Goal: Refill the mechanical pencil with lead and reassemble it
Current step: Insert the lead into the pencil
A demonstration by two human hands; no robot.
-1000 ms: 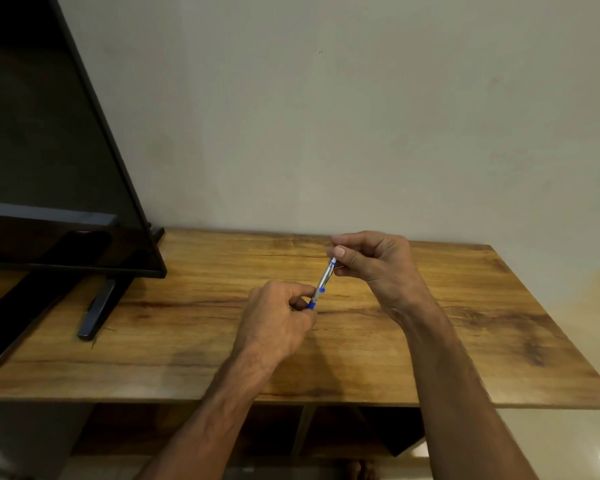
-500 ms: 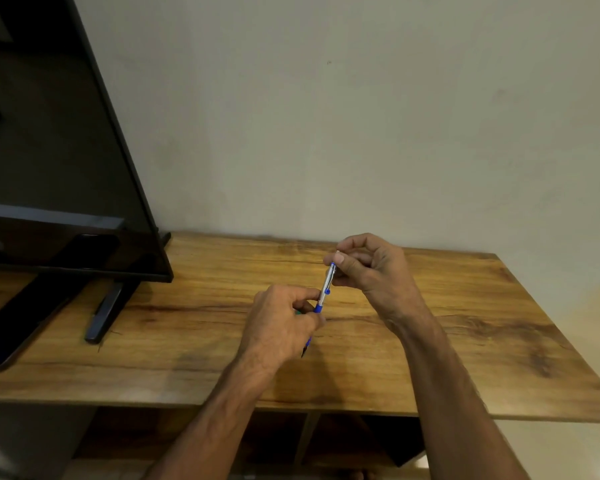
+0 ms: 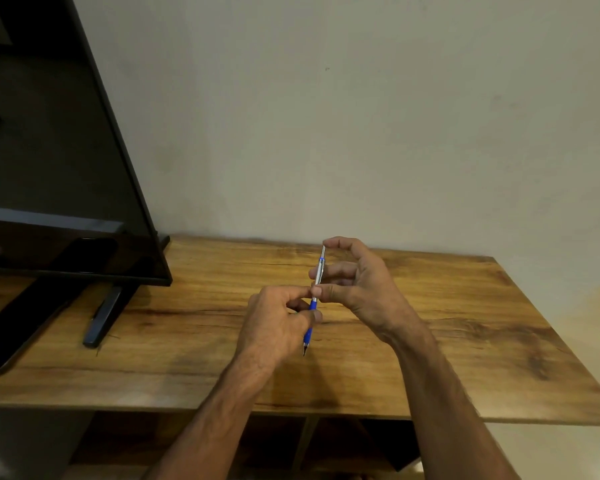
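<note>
L hand (image 3: 278,320) grips mechanical pencil (image 3: 317,275) over table (image 3: 465,323); pencil now upright. R hand (image 3: 364,285) shifts: index atop end, thumb pinching barrel. Prob. cap back on, lead test next.

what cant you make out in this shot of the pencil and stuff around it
All in the head view:
Lead: too thin to see; whether any is entering the top of the mechanical pencil, by the right hand, is unclear.
Pencil's grip section: covered by the left hand.
Television: cut off by left and top edges.
Space under the table: too dark.
</note>
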